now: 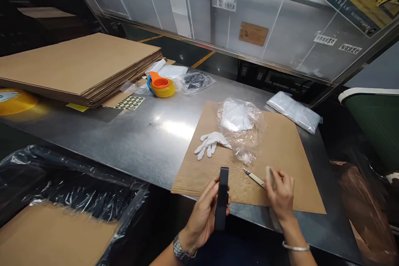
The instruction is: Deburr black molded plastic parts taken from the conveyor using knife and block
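My left hand (204,212) is closed around a slim black rectangular block (222,199), held upright in front of the table's near edge. My right hand (282,193) pinches a small beige piece (270,178) between thumb and fingers, over the cardboard sheet (280,141). What that piece is, I cannot make out. Close to the right hand lies a slender pale tool with a pointed metal tip (254,178), its rear end hidden by the hand. A white glove (213,143) and a crumpled clear plastic bag with white sheets (237,117) rest farther back on the cardboard.
A tall stack of cardboard sheets (81,62) covers the table's left end. Beside it are an orange tape dispenser (161,85), round stickers (130,102) and a bag of dark items (198,81). A plastic-wrapped pack (294,111) lies back right. A black-lined bin (56,232) stands front left.
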The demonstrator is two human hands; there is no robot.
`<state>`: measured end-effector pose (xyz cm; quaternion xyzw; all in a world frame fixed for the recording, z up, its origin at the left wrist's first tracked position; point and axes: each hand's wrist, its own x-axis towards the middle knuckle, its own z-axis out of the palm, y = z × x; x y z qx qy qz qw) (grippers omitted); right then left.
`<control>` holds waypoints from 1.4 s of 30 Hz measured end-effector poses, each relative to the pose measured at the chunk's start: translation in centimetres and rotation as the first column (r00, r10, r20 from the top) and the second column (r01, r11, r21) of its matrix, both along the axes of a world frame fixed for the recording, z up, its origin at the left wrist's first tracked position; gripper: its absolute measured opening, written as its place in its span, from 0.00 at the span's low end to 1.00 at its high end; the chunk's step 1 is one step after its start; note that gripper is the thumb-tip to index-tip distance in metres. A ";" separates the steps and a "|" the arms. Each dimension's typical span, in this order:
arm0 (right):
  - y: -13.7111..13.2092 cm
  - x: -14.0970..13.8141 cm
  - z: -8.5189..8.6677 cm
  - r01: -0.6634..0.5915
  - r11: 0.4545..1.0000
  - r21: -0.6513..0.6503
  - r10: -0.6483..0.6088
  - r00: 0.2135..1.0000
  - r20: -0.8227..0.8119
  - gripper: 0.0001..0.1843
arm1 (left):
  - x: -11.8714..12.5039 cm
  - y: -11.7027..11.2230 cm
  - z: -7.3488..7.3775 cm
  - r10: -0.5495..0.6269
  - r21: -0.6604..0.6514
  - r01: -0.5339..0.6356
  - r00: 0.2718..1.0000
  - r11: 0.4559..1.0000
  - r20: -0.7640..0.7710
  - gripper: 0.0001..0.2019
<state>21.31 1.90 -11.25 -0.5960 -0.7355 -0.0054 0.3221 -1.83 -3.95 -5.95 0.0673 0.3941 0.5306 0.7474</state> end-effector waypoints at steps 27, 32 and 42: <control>-3.6 -5.7 7.3 -0.766 0.568 -0.301 0.155 0.459 -0.875 0.03 | -0.8 -3.4 1.8 -0.087 0.309 0.516 0.608 0.799 -0.789 0.24; -3.9 -5.8 6.8 -0.767 0.577 -0.282 0.111 0.415 -0.903 0.01 | -0.7 -3.4 2.7 -0.140 0.301 0.472 0.696 0.829 -0.704 0.24; -4.1 -5.8 6.5 -0.769 0.584 -0.260 0.075 0.369 -0.926 0.02 | -0.4 -3.4 2.4 -0.159 0.282 0.424 0.750 0.861 -0.642 0.29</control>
